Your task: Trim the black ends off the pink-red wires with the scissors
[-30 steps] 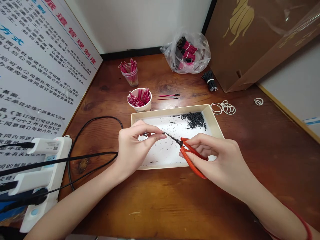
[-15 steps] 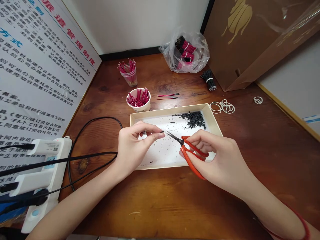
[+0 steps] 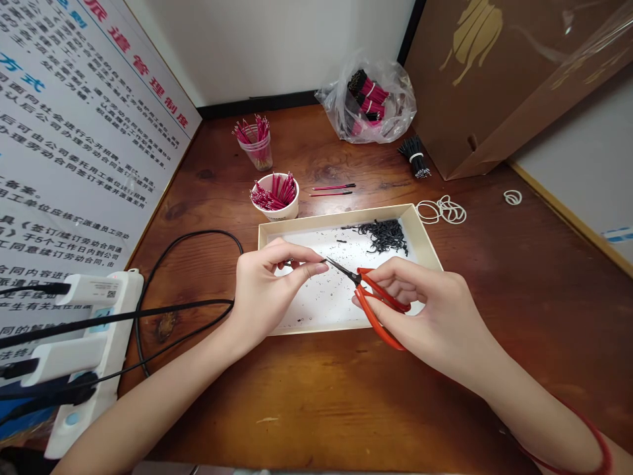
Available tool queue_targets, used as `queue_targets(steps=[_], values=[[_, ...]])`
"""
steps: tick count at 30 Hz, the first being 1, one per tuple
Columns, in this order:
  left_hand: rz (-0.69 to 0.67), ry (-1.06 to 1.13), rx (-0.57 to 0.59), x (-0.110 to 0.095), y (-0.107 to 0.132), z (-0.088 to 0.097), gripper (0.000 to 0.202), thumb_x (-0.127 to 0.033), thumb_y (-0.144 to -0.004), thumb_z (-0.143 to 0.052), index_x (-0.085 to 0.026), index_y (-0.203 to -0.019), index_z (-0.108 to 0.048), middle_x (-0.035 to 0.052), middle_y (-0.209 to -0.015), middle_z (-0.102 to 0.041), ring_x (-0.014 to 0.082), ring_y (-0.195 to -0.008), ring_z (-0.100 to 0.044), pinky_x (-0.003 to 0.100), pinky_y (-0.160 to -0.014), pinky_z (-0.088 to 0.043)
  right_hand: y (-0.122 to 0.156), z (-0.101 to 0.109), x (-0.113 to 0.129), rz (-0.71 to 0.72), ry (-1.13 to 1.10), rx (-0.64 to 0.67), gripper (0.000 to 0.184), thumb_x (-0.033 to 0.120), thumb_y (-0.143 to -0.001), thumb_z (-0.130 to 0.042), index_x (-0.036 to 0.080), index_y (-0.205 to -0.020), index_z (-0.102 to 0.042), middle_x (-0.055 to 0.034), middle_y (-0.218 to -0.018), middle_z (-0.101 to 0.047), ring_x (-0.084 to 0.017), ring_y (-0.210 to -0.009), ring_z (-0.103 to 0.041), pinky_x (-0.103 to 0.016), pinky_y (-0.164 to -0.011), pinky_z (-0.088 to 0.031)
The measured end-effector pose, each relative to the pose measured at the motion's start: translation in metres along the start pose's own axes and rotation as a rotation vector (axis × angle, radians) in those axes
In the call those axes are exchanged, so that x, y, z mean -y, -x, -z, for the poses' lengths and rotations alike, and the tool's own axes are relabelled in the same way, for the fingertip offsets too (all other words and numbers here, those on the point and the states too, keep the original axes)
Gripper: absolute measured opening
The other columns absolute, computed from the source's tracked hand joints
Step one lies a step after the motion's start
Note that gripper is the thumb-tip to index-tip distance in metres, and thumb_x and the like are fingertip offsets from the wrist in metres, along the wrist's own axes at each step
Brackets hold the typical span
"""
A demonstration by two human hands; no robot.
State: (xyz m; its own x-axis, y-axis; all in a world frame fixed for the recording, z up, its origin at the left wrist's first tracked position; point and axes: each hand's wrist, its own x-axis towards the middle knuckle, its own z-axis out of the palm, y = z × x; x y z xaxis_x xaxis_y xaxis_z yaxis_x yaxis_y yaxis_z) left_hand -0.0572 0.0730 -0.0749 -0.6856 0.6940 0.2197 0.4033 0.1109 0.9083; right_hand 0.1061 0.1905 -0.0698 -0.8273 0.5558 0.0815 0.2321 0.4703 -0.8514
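Observation:
Between thumb and forefinger, my left hand [image 3: 270,284] pinches a short black wire [image 3: 324,260], whose tip just sticks out; most of it is hidden in the fingers. My right hand [image 3: 430,307] grips a pair of scissors [image 3: 378,297] by their red-orange handles. Their narrow dark blades point left, with the tips at the end of the wire. Both hands are over a shallow cream box [image 3: 346,326] with a white bottom. Inside it, a heap of black cut pieces [image 3: 386,236] lies at the back right, and tiny bits are scattered across the bottom.
Behind the box stand a paper cup [image 3: 275,198] and a clear plastic cup [image 3: 256,142] of red wires. Two red wires [image 3: 332,190] lie nearby. Farther back are a plastic bag [image 3: 368,105], a black wire bundle [image 3: 416,157] and white rubber bands [image 3: 442,211]. A power strip [image 3: 111,330] is at left.
The scissors have moved slightly left, so their tips are now at the wire's end. My left hand keeps its pinch almost unmoved.

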Motion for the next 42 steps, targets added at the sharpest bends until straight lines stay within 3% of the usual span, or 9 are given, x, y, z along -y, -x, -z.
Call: queue_targets(steps=[13, 29, 42], values=[[0.021, 0.045, 0.012, -0.0008, -0.0009, 0.0002, 0.013, -0.010, -0.067, -0.081, -0.022, -0.064, -0.077, -0.0014, -0.063, -0.074, 0.0119, -0.058, -0.061, 0.024, -0.055, -0.049, 0.0016, 0.0019, -0.0007, 0.040, 0.030, 0.002, 0.010, 0.023, -0.085, -0.066, 0.019, -0.077, -0.065, 0.0022, -0.061, -0.059, -0.008, -0.049, -0.043, -0.021, -0.043, -0.038], [0.109, 0.120, 0.035, 0.0013, -0.0017, 0.0010, 0.010, -0.012, -0.068, -0.083, -0.021, -0.067, -0.079, -0.0025, -0.066, -0.076, 0.0086, -0.060, -0.061, 0.018, -0.056, -0.045, 0.0008, 0.0011, -0.0020, 0.069, 0.011, -0.037, 0.004, 0.020, -0.082, -0.069, 0.020, -0.081, -0.065, 0.0027, -0.065, -0.066, -0.009, -0.052, -0.056, -0.020, -0.047, -0.047], [0.096, 0.113, 0.042, 0.0012, -0.0013, 0.0006, 0.012, -0.010, -0.067, -0.083, -0.021, -0.066, -0.079, -0.0035, -0.066, -0.076, 0.0072, -0.059, -0.060, 0.017, -0.055, -0.043, 0.0000, 0.0004, -0.0016, 0.067, 0.007, -0.033, 0.006, 0.019, -0.083, -0.067, 0.020, -0.079, -0.063, 0.0025, -0.063, -0.064, -0.008, -0.050, -0.054, -0.019, -0.045, -0.045]])
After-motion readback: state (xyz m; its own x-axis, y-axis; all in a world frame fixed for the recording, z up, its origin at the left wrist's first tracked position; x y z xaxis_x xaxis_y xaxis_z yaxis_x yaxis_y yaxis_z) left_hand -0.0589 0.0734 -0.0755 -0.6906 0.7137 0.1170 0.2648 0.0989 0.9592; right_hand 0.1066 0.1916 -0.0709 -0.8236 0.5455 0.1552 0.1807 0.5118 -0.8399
